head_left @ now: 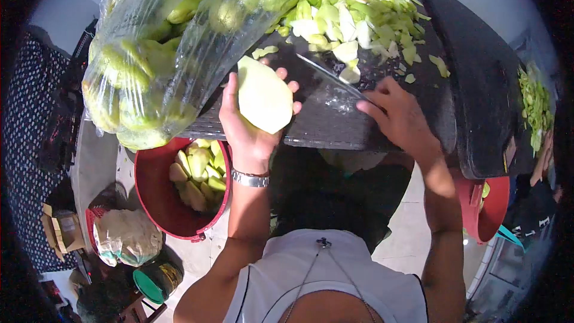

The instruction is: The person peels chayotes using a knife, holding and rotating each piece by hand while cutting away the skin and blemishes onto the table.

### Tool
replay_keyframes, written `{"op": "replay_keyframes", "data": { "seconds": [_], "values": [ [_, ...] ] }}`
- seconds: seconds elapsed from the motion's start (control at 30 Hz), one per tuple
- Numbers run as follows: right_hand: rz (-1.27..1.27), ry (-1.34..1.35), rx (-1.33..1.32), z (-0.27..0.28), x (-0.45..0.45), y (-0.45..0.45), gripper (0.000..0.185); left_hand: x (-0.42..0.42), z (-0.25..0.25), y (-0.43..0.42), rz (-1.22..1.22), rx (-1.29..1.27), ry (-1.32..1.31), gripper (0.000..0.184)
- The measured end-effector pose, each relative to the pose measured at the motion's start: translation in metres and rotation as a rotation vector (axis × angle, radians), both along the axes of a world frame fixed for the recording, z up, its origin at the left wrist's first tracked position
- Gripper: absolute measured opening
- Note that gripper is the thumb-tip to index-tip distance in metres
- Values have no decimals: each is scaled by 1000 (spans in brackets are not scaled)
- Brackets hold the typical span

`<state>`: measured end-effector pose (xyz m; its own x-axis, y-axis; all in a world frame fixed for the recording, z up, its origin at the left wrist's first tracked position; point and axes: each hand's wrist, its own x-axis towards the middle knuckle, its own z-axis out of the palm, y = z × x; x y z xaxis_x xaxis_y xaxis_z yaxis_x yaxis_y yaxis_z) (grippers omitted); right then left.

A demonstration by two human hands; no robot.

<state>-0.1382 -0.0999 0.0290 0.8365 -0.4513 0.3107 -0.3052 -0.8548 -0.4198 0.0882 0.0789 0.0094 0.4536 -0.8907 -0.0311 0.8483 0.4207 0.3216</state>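
In my left hand rests a peeled, pale green fruit that looks like a mango, with my fingers curled round its far side. My right hand grips a thin knife, its blade pointing away and to the left over the dark table. The blade is apart from the fruit. A heap of green peelings lies beyond the knife. To the left, a clear plastic bag holds several unpeeled green fruits.
Below the table's left edge stands a red bucket with several peeled fruits in it. Another red bucket is at the right. A second dark board adjoins the table, with peelings beyond it and another person's hand nearby.
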Motion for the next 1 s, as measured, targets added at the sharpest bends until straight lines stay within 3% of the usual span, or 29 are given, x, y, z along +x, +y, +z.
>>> {"op": "replay_keyframes", "data": {
  "seconds": [0.13, 0.23, 0.3, 0.4, 0.5, 0.57, 0.67, 1.0],
  "values": [
    [155, 270, 68, 30, -32, -24, 31, -12, -1, -7, -63, 13, -18, 60],
    [78, 186, -57, 22, -37, -68, 32, -22, 0, -20, -121, -4, -27, 61],
    [55, -127, -572, -3, -35, -113, 32, -27, 2, -23, -167, -35, -31, 62],
    [-219, -83, -432, 11, -17, -135, 34, -33, 4, -31, -168, -23, -11, 63],
    [-374, -62, 518, 50, -5, -66, 31, -39, 3, -40, -102, -9, -18, 63],
    [-418, -163, 775, 55, -1, 6, 29, -41, 0, -44, -123, -69, -13, 58],
    [-240, -47, 1059, 44, -13, 65, 21, -52, 13, -54, 97, 148, -16, 51],
    [-370, -87, 1123, 20, -41, 122, 17, -61, -4, -66, 71, 123, -134, 51]
  ]
}}
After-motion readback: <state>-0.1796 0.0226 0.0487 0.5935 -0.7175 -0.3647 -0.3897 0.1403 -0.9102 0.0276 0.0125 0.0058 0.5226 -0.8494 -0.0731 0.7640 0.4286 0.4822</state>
